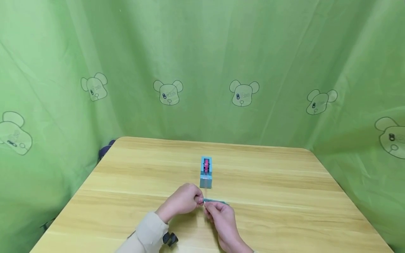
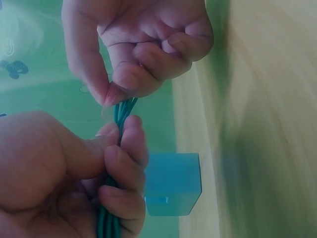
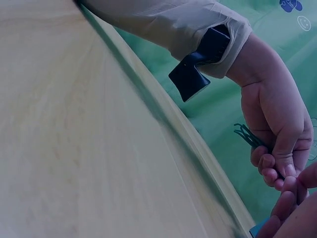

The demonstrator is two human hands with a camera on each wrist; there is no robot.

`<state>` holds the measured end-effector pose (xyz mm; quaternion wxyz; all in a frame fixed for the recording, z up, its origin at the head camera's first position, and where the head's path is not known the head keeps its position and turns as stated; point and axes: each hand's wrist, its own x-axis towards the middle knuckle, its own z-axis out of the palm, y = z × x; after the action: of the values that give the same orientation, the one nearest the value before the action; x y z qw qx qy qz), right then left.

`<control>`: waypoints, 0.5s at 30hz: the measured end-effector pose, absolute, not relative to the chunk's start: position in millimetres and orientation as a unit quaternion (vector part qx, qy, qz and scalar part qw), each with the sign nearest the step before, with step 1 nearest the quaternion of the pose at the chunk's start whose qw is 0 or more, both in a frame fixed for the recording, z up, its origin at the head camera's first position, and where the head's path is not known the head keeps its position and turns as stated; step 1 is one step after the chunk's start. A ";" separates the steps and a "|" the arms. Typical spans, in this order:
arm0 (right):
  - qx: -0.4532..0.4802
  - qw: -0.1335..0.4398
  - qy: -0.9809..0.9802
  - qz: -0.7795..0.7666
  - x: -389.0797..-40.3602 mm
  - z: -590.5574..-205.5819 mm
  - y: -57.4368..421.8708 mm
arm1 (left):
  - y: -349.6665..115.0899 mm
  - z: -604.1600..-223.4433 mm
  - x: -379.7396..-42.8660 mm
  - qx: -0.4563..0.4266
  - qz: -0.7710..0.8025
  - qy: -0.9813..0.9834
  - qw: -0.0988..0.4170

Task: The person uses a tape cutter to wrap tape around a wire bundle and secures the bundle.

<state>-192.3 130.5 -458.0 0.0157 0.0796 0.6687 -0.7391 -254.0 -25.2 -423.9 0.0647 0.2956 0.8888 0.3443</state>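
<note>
A bundle of thin green wires [image 2: 109, 220] runs through the curled fingers of my left hand [image 1: 185, 199], and its loose ends stick out beyond the little finger in the right wrist view. Close against it, my right hand [image 1: 223, 219] has thumb and forefinger pinched together at the bundle. A small see-through strip [image 2: 106, 114], like clear tape, shows at those fingertips in the left wrist view. In the head view the wires also extend rightward past the right fingers. Just beyond both hands stands a blue tape dispenser [image 1: 206, 182] with a pink-cored roll [image 1: 206, 165].
The wooden table [image 1: 269, 179] has rounded far corners. A green curtain [image 1: 202, 45] printed with bear heads surrounds it on the sides and back. On the left sleeve's cuff sits a black wrist device [image 3: 198, 64]. A dark purple object [image 1: 105, 150] shows beyond the table's left edge.
</note>
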 end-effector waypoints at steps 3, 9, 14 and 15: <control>0.084 0.010 0.670 -0.737 -191.8 -457.5 129.8 | -25.0 -423.8 -254.6 0.299 0.339 0.890 0.066; 0.089 0.000 0.670 -0.737 -191.1 -456.7 128.1 | -25.4 -422.4 -254.4 0.295 0.345 0.888 0.077; 0.094 -0.015 0.675 -0.732 -190.3 -456.2 126.5 | -26.8 -419.6 -254.8 0.288 0.364 0.881 0.094; 0.095 -0.018 0.676 -0.730 -190.4 -456.5 126.1 | -27.2 -419.0 -255.0 0.287 0.367 0.880 0.097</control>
<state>-190.4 126.1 -456.5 -0.0183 0.0953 0.6762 -0.7303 -255.0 -27.2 -419.0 0.0972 0.2866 0.8796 0.3671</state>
